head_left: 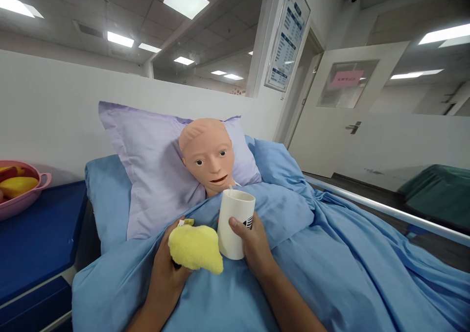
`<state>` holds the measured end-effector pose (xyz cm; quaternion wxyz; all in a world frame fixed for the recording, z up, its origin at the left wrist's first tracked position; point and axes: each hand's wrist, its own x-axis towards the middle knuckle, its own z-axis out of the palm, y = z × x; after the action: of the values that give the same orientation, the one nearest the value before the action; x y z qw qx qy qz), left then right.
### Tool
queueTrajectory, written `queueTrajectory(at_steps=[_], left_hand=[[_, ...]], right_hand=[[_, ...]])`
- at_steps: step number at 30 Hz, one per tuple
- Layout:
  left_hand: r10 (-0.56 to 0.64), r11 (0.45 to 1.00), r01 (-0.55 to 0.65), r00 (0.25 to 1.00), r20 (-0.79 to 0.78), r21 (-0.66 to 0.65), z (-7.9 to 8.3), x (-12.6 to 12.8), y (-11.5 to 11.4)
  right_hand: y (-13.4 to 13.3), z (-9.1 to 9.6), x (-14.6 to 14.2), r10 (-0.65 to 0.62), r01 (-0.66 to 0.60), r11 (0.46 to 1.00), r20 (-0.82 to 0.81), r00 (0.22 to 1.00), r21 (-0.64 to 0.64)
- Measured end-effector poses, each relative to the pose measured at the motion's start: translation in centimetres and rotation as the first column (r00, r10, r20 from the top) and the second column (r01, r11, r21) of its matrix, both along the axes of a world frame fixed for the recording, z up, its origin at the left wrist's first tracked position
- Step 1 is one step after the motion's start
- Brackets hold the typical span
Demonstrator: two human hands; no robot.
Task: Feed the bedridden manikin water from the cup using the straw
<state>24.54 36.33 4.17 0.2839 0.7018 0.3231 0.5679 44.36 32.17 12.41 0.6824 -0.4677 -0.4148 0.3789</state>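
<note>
My left hand (pixel 166 263) is closed round a yellow fluffy plush toy (pixel 195 248), with a small white tag and a darker yellow bit at its upper end. Most of those fingers are hidden behind it. In my right hand (pixel 255 246) is a white mug (pixel 232 229) with a dark striped mark, gripped round its side with the thumb in front. The mug leans slightly, and what is inside cannot be seen. Just beyond both hands, a manikin (pixel 209 155) lies with its head on a lilac pillow (pixel 154 160), mouth slightly open. A blue quilt (pixel 330 268) covers its body.
To the left, a pink basket (pixel 22 207) of yellow and red fruit-like items stands on a blue cabinet top (pixel 40 244). A metal bed rail (pixel 385 209) runs along the right side. Behind are a white partition (pixel 55 106) and an open door (pixel 338 106).
</note>
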Motion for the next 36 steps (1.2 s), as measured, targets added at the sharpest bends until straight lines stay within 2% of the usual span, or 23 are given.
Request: queueTrajectory(at_steps=[4, 7, 10, 12, 14, 16, 18, 27, 30, 32, 36], left_hand=[[0.005, 0.997, -0.005, 1.0, -0.004, -0.073, 0.4, 0.0, -0.3], [0.134, 0.971, -0.134, 0.991, -0.017, -0.197, 1.2, 0.1, -0.8], [0.304, 0.902, -0.291, 0.953, -0.01, -0.319, 1.5, 0.2, -1.1], [0.379, 0.887, -0.359, 0.925, 0.014, -0.29, 1.3, 0.1, -1.1], [0.342, 0.934, -0.333, 0.937, 0.063, -0.129, 1.0, -0.1, -0.9], [0.223, 0.974, -0.224, 0.974, 0.033, 0.043, 0.7, -0.3, -0.8], [0.153, 0.983, -0.149, 0.988, -0.031, 0.109, 0.7, -0.5, -0.7], [0.062, 0.993, -0.042, 0.982, -0.181, 0.111, 1.1, -0.8, -1.9], [0.021, 0.999, -0.012, 0.983, -0.183, 0.051, 1.5, -1.2, -2.4], [0.025, 0.999, -0.03, 0.982, -0.188, -0.021, 1.8, -1.2, -2.6], [0.123, 0.983, -0.142, 0.98, -0.159, -0.114, 2.1, -0.9, -2.5]], right_hand=[[-0.1, 0.0, -0.2, -0.013, 0.013, 1.0, 0.02, 1.0, 0.0], [0.1, -0.3, -0.1, -0.026, 0.026, 1.0, 0.024, 0.999, 0.0], [0.3, -0.5, 0.0, 0.003, -0.003, 1.0, 0.03, 1.0, 0.001], [0.2, -0.5, 0.0, 0.014, -0.014, 1.0, 0.041, 0.999, 0.0], [0.1, -0.4, 0.0, 0.013, -0.013, 1.0, 0.05, 0.999, -0.003], [0.0, -0.2, -0.1, 0.011, -0.011, 1.0, 0.051, 0.999, -0.009], [0.0, -0.1, -0.2, 0.011, -0.01, 1.0, 0.051, 0.999, -0.009], [0.2, -0.5, -0.1, 0.02, -0.02, 1.0, 0.033, 0.999, 0.009], [0.4, -0.7, 0.0, 0.037, -0.037, 0.999, 0.035, 0.999, 0.01], [0.4, -0.7, 0.1, 0.051, -0.051, 0.999, 0.042, 0.998, 0.013], [0.4, -0.5, 0.0, 0.055, -0.056, 0.998, 0.055, 0.997, 0.027]])
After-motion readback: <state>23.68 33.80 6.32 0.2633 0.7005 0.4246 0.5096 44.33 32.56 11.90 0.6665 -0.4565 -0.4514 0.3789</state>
